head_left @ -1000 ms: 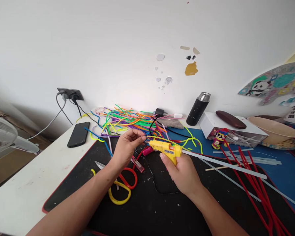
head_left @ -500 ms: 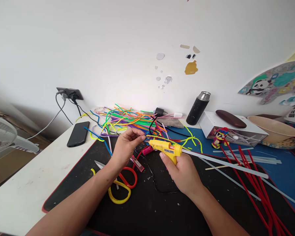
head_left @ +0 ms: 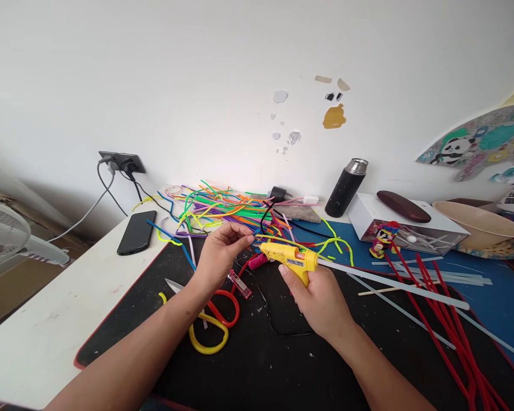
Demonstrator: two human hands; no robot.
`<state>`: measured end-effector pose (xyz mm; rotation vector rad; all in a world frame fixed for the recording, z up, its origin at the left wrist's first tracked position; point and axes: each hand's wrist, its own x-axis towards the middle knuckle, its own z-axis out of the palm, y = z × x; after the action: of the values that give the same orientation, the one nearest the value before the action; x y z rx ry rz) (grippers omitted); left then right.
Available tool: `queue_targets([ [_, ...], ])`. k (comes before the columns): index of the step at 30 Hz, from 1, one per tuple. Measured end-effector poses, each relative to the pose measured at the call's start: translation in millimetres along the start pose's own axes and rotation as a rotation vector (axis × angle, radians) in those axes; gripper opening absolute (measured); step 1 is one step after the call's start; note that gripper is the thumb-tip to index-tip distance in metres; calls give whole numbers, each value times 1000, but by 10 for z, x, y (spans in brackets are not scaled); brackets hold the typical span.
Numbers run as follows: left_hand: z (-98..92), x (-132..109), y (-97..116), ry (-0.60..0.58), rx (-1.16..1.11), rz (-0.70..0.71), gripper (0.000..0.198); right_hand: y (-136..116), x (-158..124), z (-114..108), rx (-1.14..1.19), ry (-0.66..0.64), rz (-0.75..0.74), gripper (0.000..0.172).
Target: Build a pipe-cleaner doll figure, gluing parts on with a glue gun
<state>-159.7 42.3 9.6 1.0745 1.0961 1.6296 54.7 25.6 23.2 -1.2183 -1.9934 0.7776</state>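
Note:
My right hand (head_left: 325,302) is wrapped around the handle of a yellow glue gun (head_left: 282,253), its nozzle pointing left. A long translucent glue stick (head_left: 394,282) sticks out of the gun's back end. Just off the nozzle, my left hand (head_left: 223,251) pinches a small blue pipe cleaner piece (head_left: 256,235) between thumb and fingertips; most of it is hidden. Below the left hand lie a small red packet (head_left: 240,283) and scissors (head_left: 208,342) with one yellow and one red handle loop. A magenta piece (head_left: 257,261) shows beneath the gun.
Many coloured pipe cleaners (head_left: 235,208) are heaped along the wall. A phone (head_left: 137,232) lies at left. On the right are a black flask (head_left: 346,188), a white box (head_left: 364,214), a small panda figure (head_left: 383,240), red pipe cleaners (head_left: 449,331) and loose glue sticks (head_left: 462,278).

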Motion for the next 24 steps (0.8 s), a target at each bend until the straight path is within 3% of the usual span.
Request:
queue_targets([
  [24,9,5,20,5,2,-9,26,-11,1,-4,-28,0,1,50],
])
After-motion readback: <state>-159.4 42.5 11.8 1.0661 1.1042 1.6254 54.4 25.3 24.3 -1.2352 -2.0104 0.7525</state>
